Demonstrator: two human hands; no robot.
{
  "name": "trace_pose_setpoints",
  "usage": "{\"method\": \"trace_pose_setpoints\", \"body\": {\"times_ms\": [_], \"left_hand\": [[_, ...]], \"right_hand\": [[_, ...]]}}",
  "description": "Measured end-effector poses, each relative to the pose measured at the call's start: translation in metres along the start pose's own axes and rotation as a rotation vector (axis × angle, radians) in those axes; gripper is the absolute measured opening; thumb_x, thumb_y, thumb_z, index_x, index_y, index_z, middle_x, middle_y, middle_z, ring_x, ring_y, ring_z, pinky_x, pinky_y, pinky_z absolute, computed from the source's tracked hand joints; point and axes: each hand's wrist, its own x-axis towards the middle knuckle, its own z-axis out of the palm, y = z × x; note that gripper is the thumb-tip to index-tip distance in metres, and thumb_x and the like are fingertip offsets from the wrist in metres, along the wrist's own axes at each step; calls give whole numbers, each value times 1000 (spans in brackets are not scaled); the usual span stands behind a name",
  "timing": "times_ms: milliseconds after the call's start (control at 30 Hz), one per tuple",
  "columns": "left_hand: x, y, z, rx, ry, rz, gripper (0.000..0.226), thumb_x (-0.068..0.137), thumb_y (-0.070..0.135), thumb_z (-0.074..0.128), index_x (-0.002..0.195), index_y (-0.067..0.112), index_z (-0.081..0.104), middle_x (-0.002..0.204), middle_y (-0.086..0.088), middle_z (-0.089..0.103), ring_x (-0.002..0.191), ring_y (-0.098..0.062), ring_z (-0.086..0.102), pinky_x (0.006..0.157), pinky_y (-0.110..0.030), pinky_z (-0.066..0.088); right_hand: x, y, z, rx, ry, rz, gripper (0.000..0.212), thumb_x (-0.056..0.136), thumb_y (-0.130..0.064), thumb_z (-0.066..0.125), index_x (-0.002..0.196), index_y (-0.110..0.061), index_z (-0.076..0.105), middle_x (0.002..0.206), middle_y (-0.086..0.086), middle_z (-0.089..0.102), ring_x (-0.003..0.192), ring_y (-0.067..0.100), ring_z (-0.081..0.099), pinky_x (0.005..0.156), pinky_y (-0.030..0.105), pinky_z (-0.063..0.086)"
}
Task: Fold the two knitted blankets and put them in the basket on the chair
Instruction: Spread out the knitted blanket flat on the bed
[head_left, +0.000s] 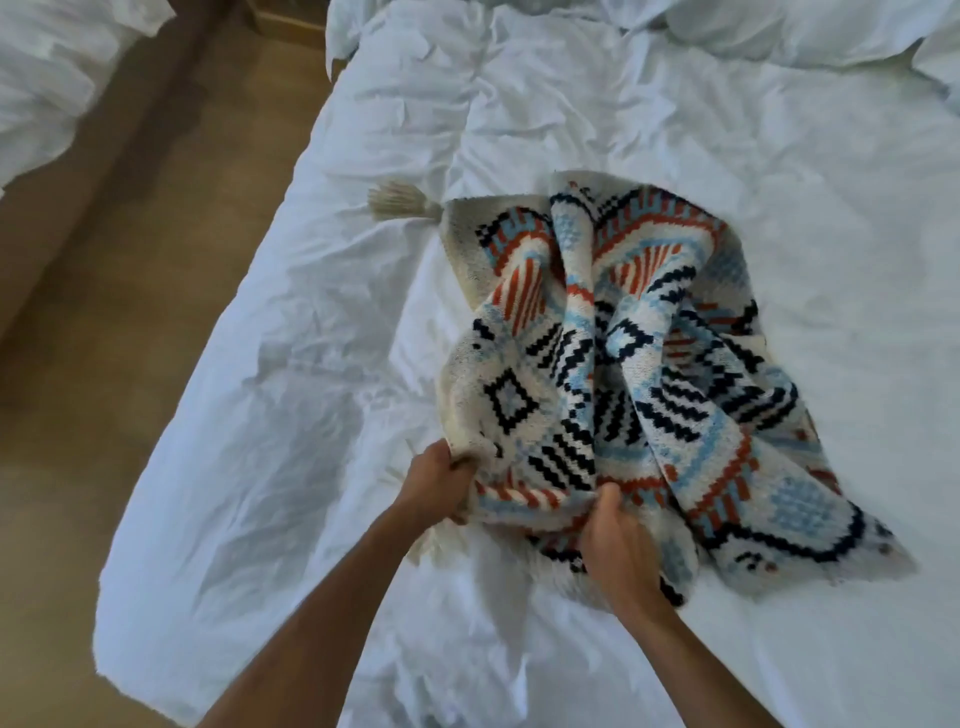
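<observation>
Left hand (436, 486) clutching blanket (623, 364), right hand (618, 545) seemingly too

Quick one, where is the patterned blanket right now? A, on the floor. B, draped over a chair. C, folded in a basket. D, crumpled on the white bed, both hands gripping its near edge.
D: the blanket lies bunched on the white sheet, and the left hand and right hand each grip its near edge.

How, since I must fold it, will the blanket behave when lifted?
Probably floppy: the blanket lies in deep folds on the bed. Likely to sag between the left hand and right hand gripping its near edge. The tassel may dangle.
</observation>
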Motion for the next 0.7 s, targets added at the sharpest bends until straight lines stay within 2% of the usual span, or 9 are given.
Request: {"method": "trace_pose_setpoints", "body": {"times_ms": [100,233,300,367,467,533,567,633,700], "left_hand": [[9,-6,-22,78,91,-23,13,95,21,45,88,16,55,87,-4,60,71,-18,55,54,-22,39],[11,-15,-42,-69,-27,-105,24,95,24,45,92,8,63,86,-7,69,63,-17,64,47,-21,47],[6,-20,-43,-274,-139,-104,20,92,22,51,96,10,67,91,-9,71,76,-20,68,63,-29,56],[1,-26,-42,-341,-257,-30,16,88,14,55,101,13,65,96,-4,69,90,-19,65,77,-31,55],[-1,-50,-31,104,-406,169,30,84,19,63,111,7,55,107,-8,61,99,-23,58,87,-39,51],[-2,-73,-21,527,-406,198,52,78,42,66,117,10,52,117,-7,54,109,-27,49,97,-45,42],[-4,-83,-18,616,-405,162,58,77,50,63,122,15,50,121,-5,51,114,-27,43,100,-46,36],[-8,-99,-13,640,-417,109,53,82,52,54,123,19,51,123,-4,54,117,-29,41,99,-45,29],[-10,-110,-10,615,-435,81,44,84,48,51,112,15,57,115,-9,61,112,-28,50,95,-40,32]], "right_hand": [[2,-5,0,-144,-96,41,14,87,-7,59,99,-1,54,79,13,63,59,21,53,50,26,36],[7,-55,7,39,-213,-253,41,88,-28,54,126,-15,46,120,4,51,106,21,50,91,34,43],[12,-80,15,80,-307,-302,54,88,-36,53,137,-23,36,128,0,46,114,20,46,96,36,41],[21,-96,24,123,-380,-242,44,92,-31,48,134,-24,40,123,4,55,107,24,54,84,34,43],[31,-102,37,99,-467,-107,32,100,-26,33,129,-18,45,107,11,65,94,28,61,72,28,40],[37,-106,40,60,-514,-82,41,101,-22,31,142,-23,28,100,9,62,83,25,59,64,30,42],[40,-110,40,29,-525,-123,49,100,-17,32,145,-29,18,107,10,58,82,24,58,61,30,41],[46,-122,41,-107,-511,-321,70,93,-1,40,145,-39,13,140,10,35,101,27,55,69,29,44],[50,-137,45,-196,-428,-524,83,82,12,46,143,-40,21,153,6,11,128,31,36,95,37,44]]}}
